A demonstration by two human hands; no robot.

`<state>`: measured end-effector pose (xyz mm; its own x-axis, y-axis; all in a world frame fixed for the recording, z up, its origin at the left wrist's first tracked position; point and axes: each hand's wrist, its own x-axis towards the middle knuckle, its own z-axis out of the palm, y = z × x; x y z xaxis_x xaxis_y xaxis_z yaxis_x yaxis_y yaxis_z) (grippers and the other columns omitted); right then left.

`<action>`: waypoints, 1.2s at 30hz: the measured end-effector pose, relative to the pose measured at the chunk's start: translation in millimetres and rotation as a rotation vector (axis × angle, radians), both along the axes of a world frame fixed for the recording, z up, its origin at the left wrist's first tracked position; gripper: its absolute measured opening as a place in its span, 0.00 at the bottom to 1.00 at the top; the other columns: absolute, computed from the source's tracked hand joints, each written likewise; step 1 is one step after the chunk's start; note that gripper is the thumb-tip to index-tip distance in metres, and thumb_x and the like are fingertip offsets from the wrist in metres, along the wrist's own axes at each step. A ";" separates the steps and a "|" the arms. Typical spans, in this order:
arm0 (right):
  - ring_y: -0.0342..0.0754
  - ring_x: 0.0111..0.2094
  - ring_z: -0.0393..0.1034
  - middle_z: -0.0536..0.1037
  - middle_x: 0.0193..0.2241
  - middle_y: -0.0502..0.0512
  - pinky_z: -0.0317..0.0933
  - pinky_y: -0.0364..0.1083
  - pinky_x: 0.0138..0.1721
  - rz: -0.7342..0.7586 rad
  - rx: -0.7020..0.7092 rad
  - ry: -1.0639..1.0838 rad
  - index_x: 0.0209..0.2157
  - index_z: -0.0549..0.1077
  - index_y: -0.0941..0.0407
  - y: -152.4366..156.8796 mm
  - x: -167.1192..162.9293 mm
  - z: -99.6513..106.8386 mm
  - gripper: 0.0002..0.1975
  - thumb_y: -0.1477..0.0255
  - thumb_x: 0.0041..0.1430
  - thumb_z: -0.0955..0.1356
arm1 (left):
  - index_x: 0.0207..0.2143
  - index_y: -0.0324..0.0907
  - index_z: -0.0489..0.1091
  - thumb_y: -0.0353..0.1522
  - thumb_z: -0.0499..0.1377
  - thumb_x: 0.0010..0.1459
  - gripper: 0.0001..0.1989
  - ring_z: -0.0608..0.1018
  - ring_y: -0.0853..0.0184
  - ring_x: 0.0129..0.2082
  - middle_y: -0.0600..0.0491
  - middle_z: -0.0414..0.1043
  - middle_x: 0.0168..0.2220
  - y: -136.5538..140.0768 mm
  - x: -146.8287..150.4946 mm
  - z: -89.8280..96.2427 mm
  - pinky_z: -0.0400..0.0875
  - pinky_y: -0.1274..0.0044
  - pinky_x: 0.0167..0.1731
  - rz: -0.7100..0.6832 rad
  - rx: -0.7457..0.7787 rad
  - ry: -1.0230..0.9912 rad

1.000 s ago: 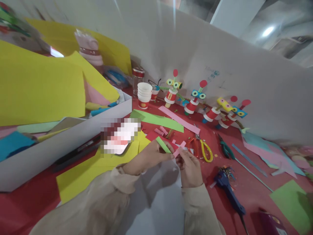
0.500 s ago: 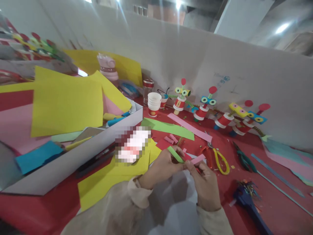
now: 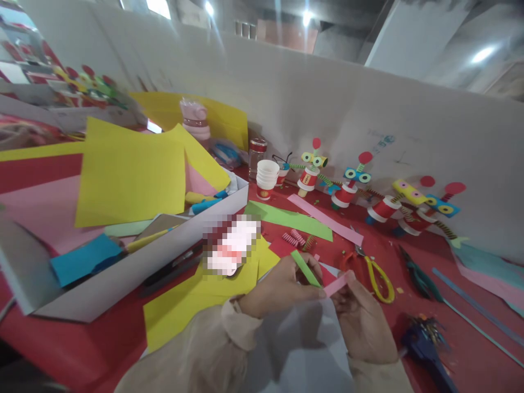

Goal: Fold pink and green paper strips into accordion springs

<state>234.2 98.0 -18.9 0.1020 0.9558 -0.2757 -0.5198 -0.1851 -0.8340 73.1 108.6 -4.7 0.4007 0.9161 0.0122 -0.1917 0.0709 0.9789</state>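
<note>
One green strip (image 3: 305, 268) is gripped in our left hand (image 3: 282, 286); our right hand (image 3: 364, 322) pinches a pink strip (image 3: 337, 284) at its two-o'clock end.

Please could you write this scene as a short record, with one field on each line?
Left hand: holds a green paper strip
Right hand: thumb on one end of a pink paper strip; other end at the left fingers
Tools, right side: yellow-handled scissors, green-handled pliers, blue glue gun
Back row: stacked paper cups, four paper-cup figures
Left side: white box with coloured paper
Surface: red
</note>
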 end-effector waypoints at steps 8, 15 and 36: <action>0.41 0.26 0.66 0.74 0.28 0.50 0.61 0.40 0.27 0.057 0.143 -0.241 0.36 0.73 0.55 -10.4 -23.3 -2.3 0.15 0.69 0.43 0.73 | 0.28 0.40 0.67 0.30 0.64 0.44 0.08 0.67 0.73 0.24 0.58 0.64 0.22 1.8 7.1 -3.7 0.59 0.79 0.27 0.214 -0.268 -0.270; 0.46 0.31 0.68 0.74 0.32 0.54 0.64 0.46 0.33 0.059 0.357 -0.621 0.38 0.70 0.56 -11.8 -29.1 -7.9 0.12 0.67 0.51 0.69 | 0.24 0.39 0.68 0.30 0.64 0.45 0.06 0.67 0.73 0.24 0.57 0.64 0.22 3.0 8.7 -4.7 0.60 0.80 0.26 0.209 -0.345 -0.277; 0.42 0.23 0.67 0.74 0.24 0.50 0.64 0.42 0.24 -0.024 0.358 -0.613 0.33 0.74 0.57 -6.7 -23.1 -7.9 0.08 0.68 0.52 0.68 | 0.29 0.39 0.70 0.32 0.62 0.47 0.07 0.70 0.68 0.26 0.54 0.70 0.24 0.5 15.9 -3.3 0.65 0.75 0.29 0.211 -0.109 -0.211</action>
<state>211.1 91.3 -26.8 0.1605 0.9725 0.1685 0.0625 0.1603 -0.9851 89.0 109.1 -8.0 0.2011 0.9792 -0.0277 -0.4109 0.1099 0.9050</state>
